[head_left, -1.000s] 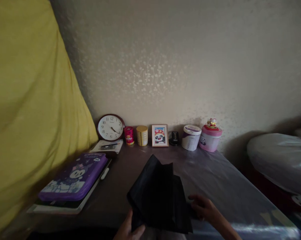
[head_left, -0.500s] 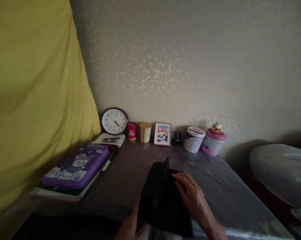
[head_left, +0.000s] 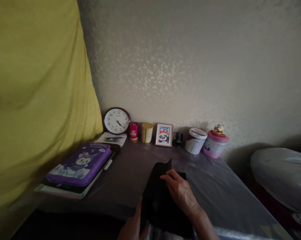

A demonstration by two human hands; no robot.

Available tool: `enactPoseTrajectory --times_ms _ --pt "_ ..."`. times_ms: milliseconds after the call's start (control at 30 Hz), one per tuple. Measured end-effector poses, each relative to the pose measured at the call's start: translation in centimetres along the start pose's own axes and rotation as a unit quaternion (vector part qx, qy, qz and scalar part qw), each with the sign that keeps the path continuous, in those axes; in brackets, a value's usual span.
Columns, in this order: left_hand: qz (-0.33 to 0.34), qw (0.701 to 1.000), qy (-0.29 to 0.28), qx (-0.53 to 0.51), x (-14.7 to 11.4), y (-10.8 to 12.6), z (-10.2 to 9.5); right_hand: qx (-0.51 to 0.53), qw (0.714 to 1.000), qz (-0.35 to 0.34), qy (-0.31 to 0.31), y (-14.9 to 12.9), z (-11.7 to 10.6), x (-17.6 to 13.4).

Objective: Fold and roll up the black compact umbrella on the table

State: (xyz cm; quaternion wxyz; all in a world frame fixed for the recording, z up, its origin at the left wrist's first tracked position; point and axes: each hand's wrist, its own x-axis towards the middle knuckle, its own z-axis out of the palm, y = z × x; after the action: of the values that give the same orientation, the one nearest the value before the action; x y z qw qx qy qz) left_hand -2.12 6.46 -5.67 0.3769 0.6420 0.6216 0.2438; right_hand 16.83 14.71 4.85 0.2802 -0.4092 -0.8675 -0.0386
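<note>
A black, flat item with a raised flap (head_left: 154, 190) lies at the front edge of the table; its exact kind is too dark to make out. My left hand (head_left: 133, 221) grips its lower left edge, thumb along the side, with the other fingers mostly hidden. My right hand (head_left: 179, 190) is closed over the flap near its top, the fingertips pinching the dark material. Something pale and blurred shows below the black item, at the bottom of the view.
To the left, a purple cartoon case (head_left: 81, 165) rests on books beside a white marker (head_left: 108, 164). Along the wall stand a clock (head_left: 117, 120), a red can (head_left: 133, 131), a yellow can (head_left: 147, 133), a panda picture (head_left: 164, 135) and two tubs. A yellow curtain (head_left: 40, 83) hangs left.
My right hand has moved left across the black item, from its right side onto the raised flap. My left hand keeps its hold. The view has shifted slightly.
</note>
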Motion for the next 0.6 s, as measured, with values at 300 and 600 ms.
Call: enactPoseTrajectory --times_ms 300,600 --pt "-0.003 0.993 -0.037 0.115 -0.2 1.3 0.3 0.016 1.000 -0.012 0.021 0.5 0.4 1.5" --pt "-0.054 0.978 -0.069 0.191 -0.7 2.7 0.7 -0.011 1.000 -0.021 -0.016 -0.3 4.2 3.0"
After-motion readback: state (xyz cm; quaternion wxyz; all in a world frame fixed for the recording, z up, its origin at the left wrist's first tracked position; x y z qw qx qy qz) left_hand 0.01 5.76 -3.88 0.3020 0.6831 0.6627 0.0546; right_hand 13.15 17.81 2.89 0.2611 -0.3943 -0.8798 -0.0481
